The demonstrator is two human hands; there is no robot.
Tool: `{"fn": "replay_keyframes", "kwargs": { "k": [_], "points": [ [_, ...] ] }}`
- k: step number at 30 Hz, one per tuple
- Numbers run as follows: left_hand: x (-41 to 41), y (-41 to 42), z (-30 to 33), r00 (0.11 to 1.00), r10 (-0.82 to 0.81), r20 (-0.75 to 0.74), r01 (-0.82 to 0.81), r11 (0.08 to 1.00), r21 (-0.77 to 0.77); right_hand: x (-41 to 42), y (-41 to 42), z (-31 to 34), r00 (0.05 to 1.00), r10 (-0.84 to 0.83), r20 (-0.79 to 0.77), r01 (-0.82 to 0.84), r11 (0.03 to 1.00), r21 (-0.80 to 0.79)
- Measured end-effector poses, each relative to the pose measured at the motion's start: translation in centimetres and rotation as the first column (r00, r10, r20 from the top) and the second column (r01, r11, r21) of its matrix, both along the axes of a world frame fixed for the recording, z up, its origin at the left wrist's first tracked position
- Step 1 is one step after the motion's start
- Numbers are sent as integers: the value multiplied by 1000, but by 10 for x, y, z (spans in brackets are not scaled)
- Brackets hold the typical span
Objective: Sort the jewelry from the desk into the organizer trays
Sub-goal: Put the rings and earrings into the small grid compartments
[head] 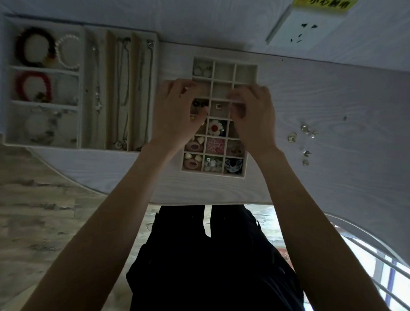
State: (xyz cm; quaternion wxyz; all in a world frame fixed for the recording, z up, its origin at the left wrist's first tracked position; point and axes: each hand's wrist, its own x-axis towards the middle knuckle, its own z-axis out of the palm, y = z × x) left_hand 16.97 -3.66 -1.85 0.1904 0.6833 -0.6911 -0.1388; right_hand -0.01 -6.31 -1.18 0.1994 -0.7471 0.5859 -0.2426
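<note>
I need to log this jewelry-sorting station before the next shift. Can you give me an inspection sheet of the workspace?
Surface: pale wood-grain desk.
Job's things: grid tray, partly filled; large tray with bracelets and necklaces; loose earrings on the desk right of the grid tray.
Clutter: nothing seen.
Grippers: left hand and right hand over the grid tray, fingers curled; any hold unclear.
Cables: nothing seen.
Surroundings: wall socket, yellow label, floor below.

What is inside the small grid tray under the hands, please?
The grid tray holds a white flower piece, a pink flower piece and small earrings; two far cells look empty. The left hand and right hand cover some middle cells.
</note>
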Motion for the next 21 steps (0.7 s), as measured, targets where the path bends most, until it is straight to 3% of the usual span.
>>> {"fn": "replay_keyframes", "kwargs": {
  "k": [3, 5, 8, 14, 21],
  "points": [
    [1, 1, 2, 999, -29, -13, 29, 999, -14, -10, 2, 3, 996, -79, -47, 75, 994, -80],
    [0, 2, 3, 998, -56, -17, 55, 997, -54, -11, 5, 3, 994, -40, -104, 29, 994, -102],
    [-4, 1, 0, 996, -82, 37, 85, 994, -73, -8, 10, 0, 983, 41, -178, -52, 997, -53],
    [-9, 0, 0, 969, -146, 200, 156, 987, -34, 5, 4, 2, 978, 33, -207, -35, 999, -4],
    [-11, 1, 4, 953, -180, 243, 195, 980, -41, 21, -9, 1, 897, 71, -436, -72, 997, 12]
  ]
}}
